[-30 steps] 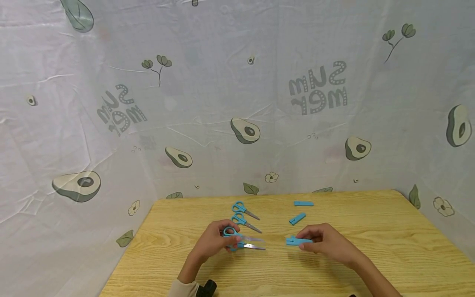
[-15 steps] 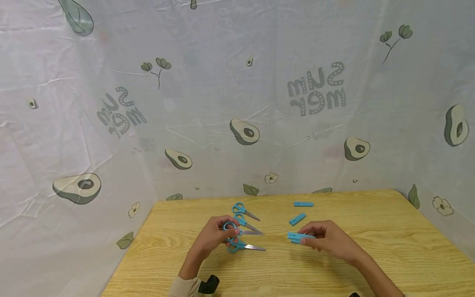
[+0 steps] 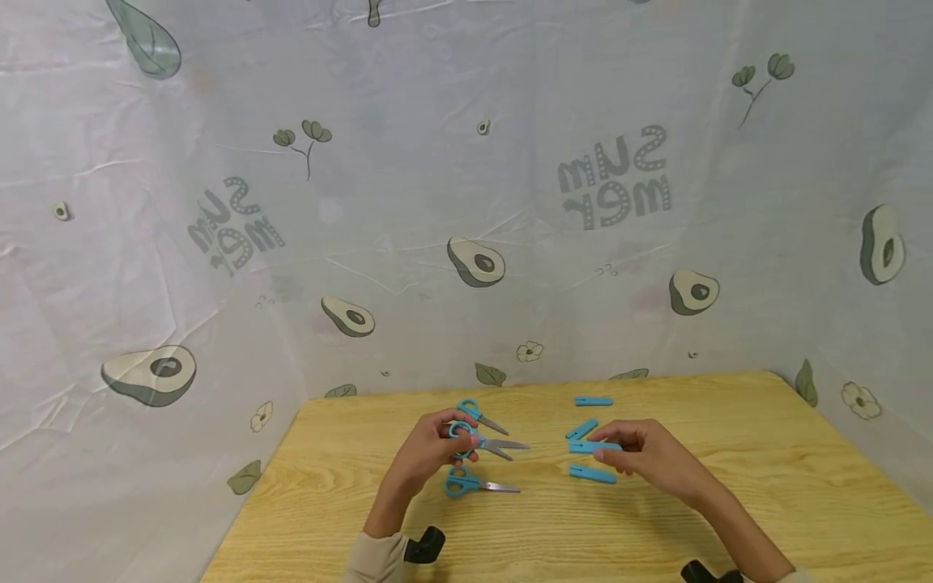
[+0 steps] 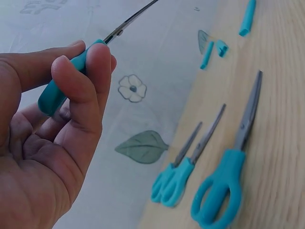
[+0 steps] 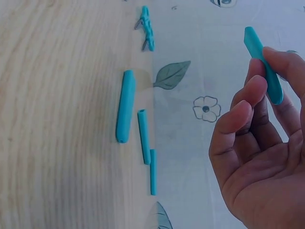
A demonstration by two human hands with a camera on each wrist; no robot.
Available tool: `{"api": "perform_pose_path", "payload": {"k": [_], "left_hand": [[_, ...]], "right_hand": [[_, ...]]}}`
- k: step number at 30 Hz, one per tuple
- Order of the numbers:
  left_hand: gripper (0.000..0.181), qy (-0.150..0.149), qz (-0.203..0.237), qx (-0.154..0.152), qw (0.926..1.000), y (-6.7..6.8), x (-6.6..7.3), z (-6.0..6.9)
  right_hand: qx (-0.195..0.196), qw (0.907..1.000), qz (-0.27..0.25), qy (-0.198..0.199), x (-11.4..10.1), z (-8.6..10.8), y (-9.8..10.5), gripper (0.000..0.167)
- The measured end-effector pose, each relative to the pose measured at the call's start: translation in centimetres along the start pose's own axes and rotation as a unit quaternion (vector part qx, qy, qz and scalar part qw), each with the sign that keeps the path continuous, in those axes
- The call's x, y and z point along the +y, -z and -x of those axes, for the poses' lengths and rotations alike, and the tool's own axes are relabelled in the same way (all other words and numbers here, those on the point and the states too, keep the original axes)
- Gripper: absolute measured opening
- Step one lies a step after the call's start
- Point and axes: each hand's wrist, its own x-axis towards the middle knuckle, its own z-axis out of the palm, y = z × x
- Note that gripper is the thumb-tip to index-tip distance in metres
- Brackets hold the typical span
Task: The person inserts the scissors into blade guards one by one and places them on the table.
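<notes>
My left hand (image 3: 426,453) pinches a pair of blue-handled scissors (image 4: 78,64) by the handles, held up off the table, blades pointing right. On the table, in the left wrist view, lie a near pair of scissors (image 4: 221,183) and two farther pairs (image 4: 177,181). My right hand (image 3: 656,457) holds a blue cap (image 5: 265,67) between thumb and fingers, raised above the wood. Below it lies one blue cap (image 3: 592,474); behind are an angled cap (image 3: 581,429) and a far cap (image 3: 594,401).
The wooden table (image 3: 700,405) ends at a pale curtain (image 3: 408,194) printed with avocados, leaves and lettering, which hangs behind and at the sides. A dark device (image 3: 425,546) is strapped at the left wrist, another (image 3: 703,572) at the right.
Both hands have lifted and moved away from me. The held scissors have come clear of the near pair, and the held cap has separated from the near cap in view.
</notes>
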Motion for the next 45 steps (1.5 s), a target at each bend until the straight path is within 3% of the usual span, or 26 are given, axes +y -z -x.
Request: {"api": "perform_pose_path", "payload": {"k": [14, 23, 34, 41, 45], "left_hand": [[0.025, -0.011, 0.030, 0.007, 0.9995, 0.2, 0.7, -0.9], [0.018, -0.009, 0.037, 0.000, 0.9993, 0.7, 1.0, -1.5], [0.019, 0.008, 0.015, -0.001, 0.9999, 0.9, 0.9, -1.4], [0.026, 0.023, 0.022, 0.029, 0.9991, 0.8, 0.6, -1.2], [0.031, 0.027, 0.033, 0.027, 0.9987, 1.1, 0.6, -1.0]], "right_hand": [[0.018, 0.9997, 0.017, -0.001, 0.0, -1.7, -0.3, 0.034], [0.021, 0.9993, 0.021, 0.022, 0.0, -2.4, -0.3, 0.033], [0.014, 0.9998, 0.009, 0.006, 0.0, -2.7, -0.3, 0.035], [0.010, 0.9999, 0.005, 0.003, 0.6, -2.3, -0.4, 0.035], [0.015, 0.9998, 0.009, 0.006, 0.4, -2.2, -0.3, 0.035]]}}
